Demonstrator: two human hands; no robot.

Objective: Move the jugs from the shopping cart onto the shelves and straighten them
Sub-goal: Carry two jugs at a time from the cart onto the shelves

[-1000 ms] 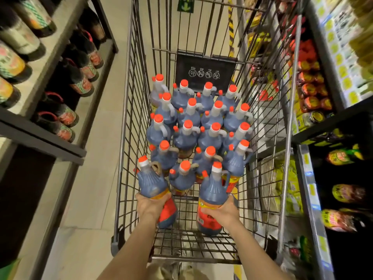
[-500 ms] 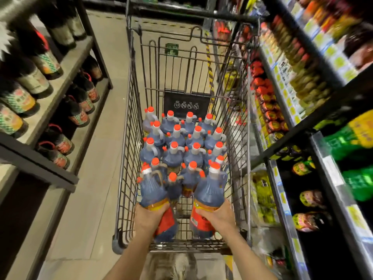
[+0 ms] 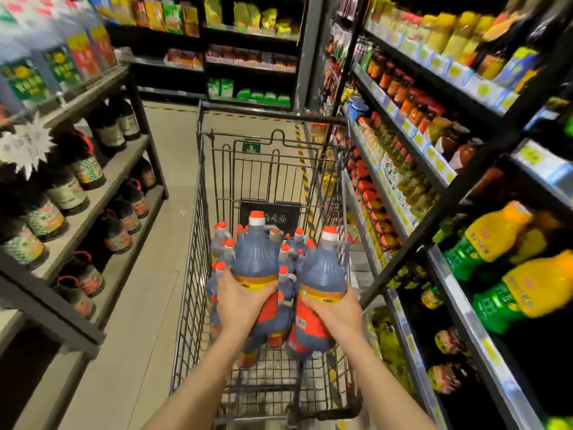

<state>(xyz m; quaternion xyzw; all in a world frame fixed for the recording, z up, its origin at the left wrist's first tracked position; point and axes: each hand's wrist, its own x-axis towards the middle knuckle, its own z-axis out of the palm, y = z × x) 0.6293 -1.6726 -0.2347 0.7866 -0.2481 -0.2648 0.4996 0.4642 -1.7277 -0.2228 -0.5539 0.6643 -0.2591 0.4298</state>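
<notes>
Jugs first: two dark blue plastic jugs with orange-and-white caps and red-yellow labels are up in my hands, above the black wire shopping cart (image 3: pixel 198 231). My left hand (image 3: pixel 240 301) wraps the left jug (image 3: pixel 255 259) around its label band, fingers curled round the body. My right hand (image 3: pixel 336 311) grips the right jug (image 3: pixel 324 271) the same way, thumb across the yellow band. Both jugs sit upright, side by side, just apart, caps pointing away from me. Below them, more jugs of the same kind (image 3: pixel 221 240) stand packed in the far half of the cart basket; exact count I cannot tell, the held jugs hide some. Grey shelves (image 3: pixel 102 193) on my left carry dark bottles with checked labels (image 3: pixel 40 217). Black shelving (image 3: pixel 412 231) on my right holds yellow-green drink bottles (image 3: pixel 496 237) and red jars (image 3: pixel 372 197). Cart stands on the tan aisle floor (image 3: pixel 148 290) between the two shelf runs. Edges blurred.
</notes>
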